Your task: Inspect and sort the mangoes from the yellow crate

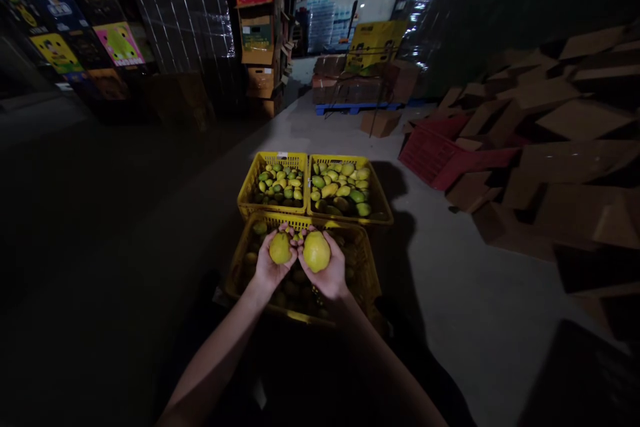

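My left hand (271, 269) is closed around a yellow-green mango (281, 248). In my right hand (334, 275) lies a larger, brighter yellow mango (317, 251), cupped by the fingers. Both hands are side by side above the near yellow crate (371, 260), which holds more mangoes in shadow. Beyond it stand two more yellow crates: the back left crate (243, 197) has small green and yellow mangoes (281, 182), and the back right crate (383, 207) has larger ones (345, 180).
To the right are a red crate (435, 153) and a heap of flattened cardboard boxes (575, 167). Stacked fruit cartons (257, 37) rise at the back. A blue pallet (355, 108) carries brown bundles and a yellow box (375, 47). The left side is dark.
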A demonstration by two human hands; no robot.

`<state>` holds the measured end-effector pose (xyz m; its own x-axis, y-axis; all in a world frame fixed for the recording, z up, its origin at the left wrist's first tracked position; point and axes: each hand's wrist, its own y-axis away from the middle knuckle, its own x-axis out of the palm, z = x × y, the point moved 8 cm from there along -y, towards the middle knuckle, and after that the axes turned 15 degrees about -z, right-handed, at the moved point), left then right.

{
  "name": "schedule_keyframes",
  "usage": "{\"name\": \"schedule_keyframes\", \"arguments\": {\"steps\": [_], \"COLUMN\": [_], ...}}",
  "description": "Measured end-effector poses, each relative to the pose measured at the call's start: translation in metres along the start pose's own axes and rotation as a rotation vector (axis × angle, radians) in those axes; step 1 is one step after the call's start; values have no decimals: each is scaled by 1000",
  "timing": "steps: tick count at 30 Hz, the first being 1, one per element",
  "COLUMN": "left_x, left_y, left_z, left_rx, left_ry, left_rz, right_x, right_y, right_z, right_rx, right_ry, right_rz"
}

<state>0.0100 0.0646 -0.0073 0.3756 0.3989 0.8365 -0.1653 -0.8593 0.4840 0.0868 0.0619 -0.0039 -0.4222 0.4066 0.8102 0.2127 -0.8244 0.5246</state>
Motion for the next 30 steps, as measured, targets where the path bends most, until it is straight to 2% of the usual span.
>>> {"name": "schedule_keyframes", "arguments": {"steps": [4, 14, 25, 30], "left_x": [-2, 8, 7, 7], "left_y": [-3, 5, 2, 3], "left_z": [-5, -11, -13, -12], "left_rx": [57, 164, 183, 171], "left_ry": [13, -57, -66, -62], "left_rz": [4, 60, 60, 60], "right_x": [-4, 4, -6, -9], "right_y": [-1, 6, -7, -9], "right_z": [4, 9, 2, 2], "right_rx": [-26, -37, 11, 14], "right_ry": [-54, -60, -54, -70], "right_rz": [-69, -41, 36, 22]}}
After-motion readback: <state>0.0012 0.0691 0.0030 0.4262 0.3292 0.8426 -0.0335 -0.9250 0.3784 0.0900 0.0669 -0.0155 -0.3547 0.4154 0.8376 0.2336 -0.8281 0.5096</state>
